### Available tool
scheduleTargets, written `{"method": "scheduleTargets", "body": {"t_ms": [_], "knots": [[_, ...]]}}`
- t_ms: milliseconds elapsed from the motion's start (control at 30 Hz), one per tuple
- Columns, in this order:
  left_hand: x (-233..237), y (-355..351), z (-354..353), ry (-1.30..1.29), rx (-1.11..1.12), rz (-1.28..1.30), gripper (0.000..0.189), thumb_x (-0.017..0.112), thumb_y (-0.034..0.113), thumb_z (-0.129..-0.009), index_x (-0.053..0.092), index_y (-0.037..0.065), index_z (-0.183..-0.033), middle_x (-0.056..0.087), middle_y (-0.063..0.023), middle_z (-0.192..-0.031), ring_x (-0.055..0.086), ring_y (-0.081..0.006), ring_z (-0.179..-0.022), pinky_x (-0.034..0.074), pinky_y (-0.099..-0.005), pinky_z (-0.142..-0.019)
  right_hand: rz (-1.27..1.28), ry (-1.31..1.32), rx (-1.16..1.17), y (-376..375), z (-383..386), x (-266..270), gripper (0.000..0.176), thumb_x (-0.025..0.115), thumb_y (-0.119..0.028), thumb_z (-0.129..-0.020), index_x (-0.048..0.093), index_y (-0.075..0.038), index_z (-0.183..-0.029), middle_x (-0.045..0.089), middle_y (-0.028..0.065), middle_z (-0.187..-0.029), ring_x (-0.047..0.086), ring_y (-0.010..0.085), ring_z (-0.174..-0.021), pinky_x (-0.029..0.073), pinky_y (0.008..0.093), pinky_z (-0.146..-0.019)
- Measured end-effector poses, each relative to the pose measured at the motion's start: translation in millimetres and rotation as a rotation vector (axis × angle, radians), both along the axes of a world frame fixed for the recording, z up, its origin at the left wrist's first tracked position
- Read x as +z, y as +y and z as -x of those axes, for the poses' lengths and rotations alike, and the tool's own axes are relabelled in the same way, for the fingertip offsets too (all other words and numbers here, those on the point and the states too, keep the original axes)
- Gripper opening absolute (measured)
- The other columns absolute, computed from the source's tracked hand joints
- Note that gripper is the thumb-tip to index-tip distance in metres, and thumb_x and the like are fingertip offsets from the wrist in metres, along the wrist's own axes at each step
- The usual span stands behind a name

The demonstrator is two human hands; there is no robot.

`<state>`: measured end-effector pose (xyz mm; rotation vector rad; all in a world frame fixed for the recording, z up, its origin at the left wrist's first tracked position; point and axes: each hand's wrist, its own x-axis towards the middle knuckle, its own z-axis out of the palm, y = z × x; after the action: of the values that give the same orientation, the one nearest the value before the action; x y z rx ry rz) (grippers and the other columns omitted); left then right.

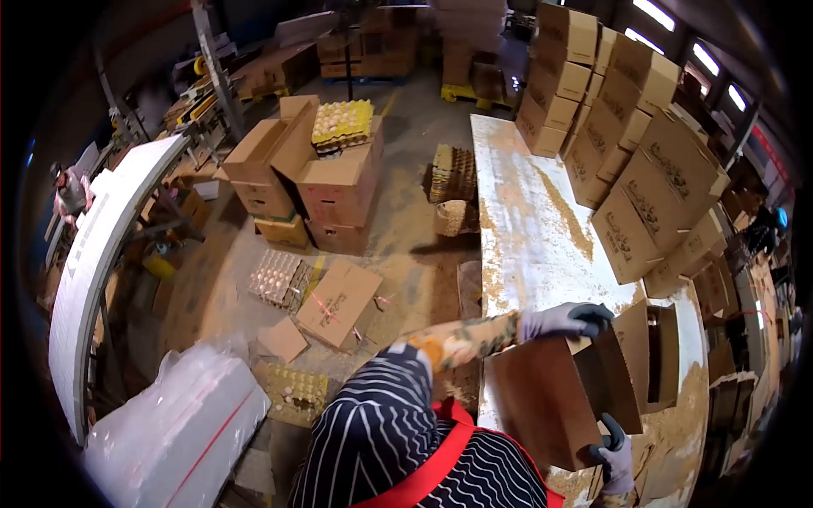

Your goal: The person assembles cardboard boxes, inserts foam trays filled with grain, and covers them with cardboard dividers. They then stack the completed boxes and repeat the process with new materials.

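A brown cardboard box (538, 398) stands tilted on the near part of the white worktable, its flaps raised on the right side. My left hand (563, 322), in a grey-and-white glove, grips the far upper edge of this box with fingers curled over the cardboard. On its near side, my right hand (614, 461) in a matching glove holds the lower corner by a flap, thumb and fingers closed round the edge. Just beyond stands another open cardboard box (663, 356). Inside the held box I cannot see any contents.
Stacked printed cartons (631, 110) line the far side of the worktable (517, 245). Left of it, egg trays (453, 173) stand on the floor. Farther left are open boxes (339, 182) topped with eggs (343, 121), a flat carton (339, 303) and a plastic-wrapped white stack (178, 427). A person (72, 193) works far left.
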<state>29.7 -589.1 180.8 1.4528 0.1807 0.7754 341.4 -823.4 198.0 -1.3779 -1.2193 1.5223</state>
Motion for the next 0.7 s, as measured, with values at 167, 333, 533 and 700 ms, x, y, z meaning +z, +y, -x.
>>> {"method": "scheduleTargets", "body": {"t_ms": [167,333,533,700], "knots": [[-31.2,-7.9,-11.4,0.806,0.526,-0.333,0.132,0.082,0.057,-0.062,-0.002,0.018,-0.157,0.01,-0.0298,-0.156,0.014,-0.0453,-0.145,0.018,-0.0511,-0.118,-0.179,-0.521,-0.013,2.7,17.0,-23.1,0.069,0.079,-0.011,-0.074,0.05,0.006,-0.134,0.065,0.0202,-0.113,0.066,0.0247,-0.101,0.054,0.0337,-0.085],[-27.1,-14.6,-24.9,0.886,0.531,-0.48,0.136,0.083,0.058,-0.061,-0.002,0.011,-0.156,0.013,-0.0275,-0.157,0.014,-0.0439,-0.146,0.019,-0.0576,-0.116,-0.837,-1.628,-0.21,21.0,-0.9,-0.7,0.082,0.077,-0.028,-0.076,0.039,0.007,-0.14,0.038,0.0276,-0.144,0.034,0.0407,-0.135,0.025,0.0468,-0.114],[-20.2,-28.9,-23.2,0.647,0.772,-0.89,0.125,0.076,0.064,-0.065,0.013,0.003,-0.154,0.023,-0.0295,-0.151,0.024,-0.0465,-0.14,0.019,-0.0557,-0.116,-0.295,-1.278,0.24,-5.4,39.2,32.6,0.091,0.07,-0.027,-0.077,0.025,0.008,-0.148,0.025,0.0275,-0.155,0.02,0.0429,-0.145,0.013,0.0502,-0.12],[-53.4,3.6,-50.8,1.01,0.477,-0.327,0.109,0.051,0.074,-0.081,0.011,0.005,-0.155,0.036,-0.0252,-0.15,0.04,-0.0386,-0.134,0.029,-0.0459,-0.114,-0.447,-1.3,-0.009,-53.8,34.9,-39.9,0.091,0.072,-0.023,-0.078,0.023,0.004,-0.151,0.025,0.0272,-0.155,0.02,0.0431,-0.145,0.012,0.0476,-0.12]]}}
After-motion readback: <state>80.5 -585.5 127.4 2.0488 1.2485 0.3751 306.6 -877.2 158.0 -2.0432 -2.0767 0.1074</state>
